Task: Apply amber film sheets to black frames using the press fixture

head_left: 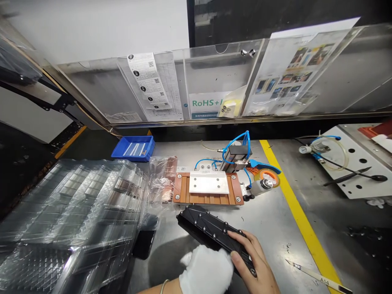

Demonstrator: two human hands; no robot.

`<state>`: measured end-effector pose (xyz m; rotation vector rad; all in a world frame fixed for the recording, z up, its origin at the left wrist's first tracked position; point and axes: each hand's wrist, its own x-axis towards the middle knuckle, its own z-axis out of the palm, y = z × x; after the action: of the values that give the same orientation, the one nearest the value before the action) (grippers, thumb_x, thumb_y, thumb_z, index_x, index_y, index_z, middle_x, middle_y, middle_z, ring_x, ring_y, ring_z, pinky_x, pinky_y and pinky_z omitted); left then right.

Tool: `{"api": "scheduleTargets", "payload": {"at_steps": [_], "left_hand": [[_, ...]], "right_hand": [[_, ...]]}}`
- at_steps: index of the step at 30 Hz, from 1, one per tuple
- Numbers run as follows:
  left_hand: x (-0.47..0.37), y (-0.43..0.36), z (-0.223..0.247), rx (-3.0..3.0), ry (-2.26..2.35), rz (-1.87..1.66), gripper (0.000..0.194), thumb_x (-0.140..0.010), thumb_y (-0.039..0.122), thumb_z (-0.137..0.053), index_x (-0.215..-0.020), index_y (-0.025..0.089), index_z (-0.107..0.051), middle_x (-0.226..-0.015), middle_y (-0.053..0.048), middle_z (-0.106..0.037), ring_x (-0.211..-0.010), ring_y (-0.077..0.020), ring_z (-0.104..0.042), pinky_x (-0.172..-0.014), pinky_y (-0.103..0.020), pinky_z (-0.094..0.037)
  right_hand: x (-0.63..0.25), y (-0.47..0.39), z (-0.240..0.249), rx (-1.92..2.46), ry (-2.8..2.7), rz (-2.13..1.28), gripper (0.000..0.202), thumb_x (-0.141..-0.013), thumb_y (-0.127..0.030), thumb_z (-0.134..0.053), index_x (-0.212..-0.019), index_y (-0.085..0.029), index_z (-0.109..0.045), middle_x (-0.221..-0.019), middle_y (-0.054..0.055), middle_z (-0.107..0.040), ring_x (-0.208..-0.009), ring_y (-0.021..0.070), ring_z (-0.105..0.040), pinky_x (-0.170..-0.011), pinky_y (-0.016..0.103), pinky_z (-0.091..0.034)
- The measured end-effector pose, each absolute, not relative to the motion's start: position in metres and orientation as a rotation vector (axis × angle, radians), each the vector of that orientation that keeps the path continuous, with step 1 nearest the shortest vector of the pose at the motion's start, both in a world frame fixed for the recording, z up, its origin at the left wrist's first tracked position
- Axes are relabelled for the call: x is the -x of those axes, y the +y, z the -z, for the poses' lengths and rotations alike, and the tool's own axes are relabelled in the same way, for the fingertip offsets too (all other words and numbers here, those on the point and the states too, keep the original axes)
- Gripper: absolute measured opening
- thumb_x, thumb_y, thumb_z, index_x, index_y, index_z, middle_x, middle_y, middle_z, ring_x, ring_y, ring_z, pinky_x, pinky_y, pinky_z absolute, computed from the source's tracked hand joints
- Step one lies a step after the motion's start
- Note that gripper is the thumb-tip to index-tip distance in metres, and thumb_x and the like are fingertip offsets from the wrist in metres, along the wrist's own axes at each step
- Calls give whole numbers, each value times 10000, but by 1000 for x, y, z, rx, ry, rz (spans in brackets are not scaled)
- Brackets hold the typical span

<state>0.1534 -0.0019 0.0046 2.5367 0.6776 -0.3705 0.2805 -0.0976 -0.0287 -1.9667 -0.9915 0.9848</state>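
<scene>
A long black block (211,228) with rows of round metal studs on its top lies tilted in front of me. My right hand (255,263) is bare and closed around its right end, fingers over the top and thumb along the near side. In a white glove, my left hand (208,267) is curled against the near edge of the block; what its fingers hold, if anything, is hidden. Just beyond the block stands a brown fixture (183,188) with a white metal plate (209,182) on it and a pneumatic cylinder (235,155) with blue tubes behind.
Clear plastic trays (76,212) are stacked at left, beside a dark phone-like slab (143,244). A blue bin (134,148) holds pale strips. Orange tape (269,178) and a bottle (261,187) stand right of the fixture. A marked brush-like tool (315,275) crosses the yellow line (294,212).
</scene>
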Motion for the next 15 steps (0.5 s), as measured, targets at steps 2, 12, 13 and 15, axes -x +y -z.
{"api": "scheduleTargets", "payload": {"at_steps": [2,12,13,15], "left_hand": [[-150,5,-7,-2539,726,408,307,-801,25,-495,-1001,147,-694,-811,-155,-730,-666,-380,-724,-526,-459,-586],[-117,69,-25,-2457,956,643,619,-702,286,-750,-1282,136,-591,-924,-200,-735,-814,-449,-710,-709,-554,-586],[-116,70,-26,-2464,947,630,586,-694,315,-762,-1230,123,-624,-926,-212,-730,-825,-457,-703,-716,-562,-580],[-116,70,-28,-2495,907,585,429,-726,327,-733,-1084,95,-688,-952,-241,-714,-885,-463,-684,-772,-576,-560]], "right_hand": [[-282,-104,37,1971,-995,-950,498,-907,-661,-456,-1241,-353,-661,-1347,86,-526,-1281,327,-530,-1014,441,-523],[-286,-118,38,1974,-815,-948,486,-899,-687,-455,-1180,-367,-689,-1338,67,-528,-1325,329,-460,-1116,487,-404],[-286,-116,37,1958,-813,-969,488,-894,-690,-462,-1176,-365,-691,-1334,68,-533,-1330,332,-451,-1122,492,-394],[-286,-113,36,1924,-811,-990,481,-895,-682,-470,-1169,-355,-693,-1320,69,-548,-1340,335,-431,-1142,504,-362]]}}
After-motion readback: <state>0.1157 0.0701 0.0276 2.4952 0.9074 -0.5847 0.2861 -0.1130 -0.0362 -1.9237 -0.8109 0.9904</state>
